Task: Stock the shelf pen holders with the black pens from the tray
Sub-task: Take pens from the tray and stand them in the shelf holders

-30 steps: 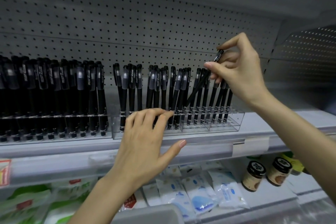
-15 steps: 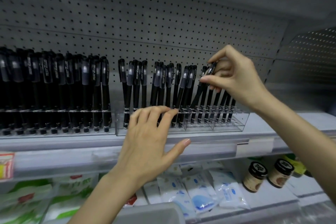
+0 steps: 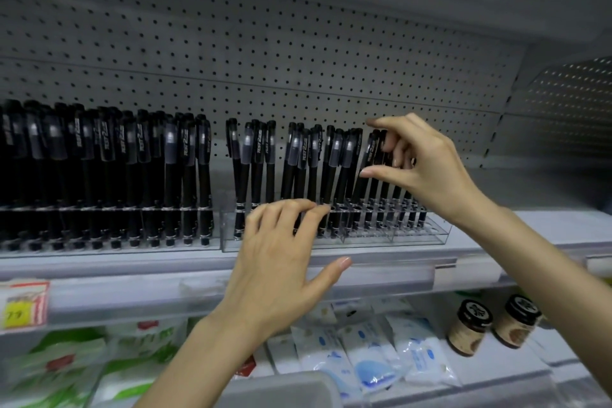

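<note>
A clear pen holder (image 3: 414, 237) at mid-frame held rows of black pens (image 3: 265, 156); the left hand (image 3: 281, 268) rested relaxed fingertips on its front rail. The right hand (image 3: 427, 166) curled around a leaning pen (image 3: 367, 156), grip unclear. Jars (image 3: 468, 328) stood lower right, pegboard (image 3: 265, 43) behind.

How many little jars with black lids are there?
2. The first jar stands on the lower shelf, far right; the second jar stands just right of it. The right arm may hide more.
</note>
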`<act>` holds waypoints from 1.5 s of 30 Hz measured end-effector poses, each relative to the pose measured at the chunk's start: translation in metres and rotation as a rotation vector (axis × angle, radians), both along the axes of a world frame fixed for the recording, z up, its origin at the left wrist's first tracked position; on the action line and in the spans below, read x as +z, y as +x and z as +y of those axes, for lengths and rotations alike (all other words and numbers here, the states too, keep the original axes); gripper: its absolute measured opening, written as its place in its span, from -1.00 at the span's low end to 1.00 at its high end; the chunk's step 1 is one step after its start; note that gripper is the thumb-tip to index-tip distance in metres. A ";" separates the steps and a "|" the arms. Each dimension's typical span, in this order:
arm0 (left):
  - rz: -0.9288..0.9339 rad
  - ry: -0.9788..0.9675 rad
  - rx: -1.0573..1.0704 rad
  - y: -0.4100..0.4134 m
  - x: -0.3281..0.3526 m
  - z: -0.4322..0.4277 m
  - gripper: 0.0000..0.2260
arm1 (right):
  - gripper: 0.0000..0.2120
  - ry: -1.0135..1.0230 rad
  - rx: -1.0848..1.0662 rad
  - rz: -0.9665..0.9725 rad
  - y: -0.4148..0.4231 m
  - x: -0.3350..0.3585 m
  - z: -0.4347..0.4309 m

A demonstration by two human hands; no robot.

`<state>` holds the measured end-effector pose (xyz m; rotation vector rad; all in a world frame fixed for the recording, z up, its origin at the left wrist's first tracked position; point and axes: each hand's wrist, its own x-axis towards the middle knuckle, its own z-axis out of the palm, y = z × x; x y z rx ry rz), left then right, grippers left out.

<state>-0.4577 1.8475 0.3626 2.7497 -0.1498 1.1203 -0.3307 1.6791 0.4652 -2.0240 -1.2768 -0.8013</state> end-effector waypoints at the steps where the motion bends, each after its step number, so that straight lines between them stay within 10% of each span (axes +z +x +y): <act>1: 0.006 -0.006 -0.011 -0.001 0.002 0.001 -0.44 | -0.37 0.010 -0.002 0.002 -0.004 0.001 -0.002; 15: 0.130 -0.302 0.073 -0.169 -0.080 0.033 -0.54 | -0.61 -0.135 0.234 0.496 -0.140 -0.128 0.039; 25: 0.464 -0.669 0.405 -0.267 -0.214 0.058 -0.27 | -0.70 -0.540 -0.188 1.085 -0.182 -0.322 0.022; 45: 0.518 -0.544 0.429 -0.269 -0.229 0.059 -0.22 | -0.74 -0.230 -0.154 1.305 -0.199 -0.361 0.037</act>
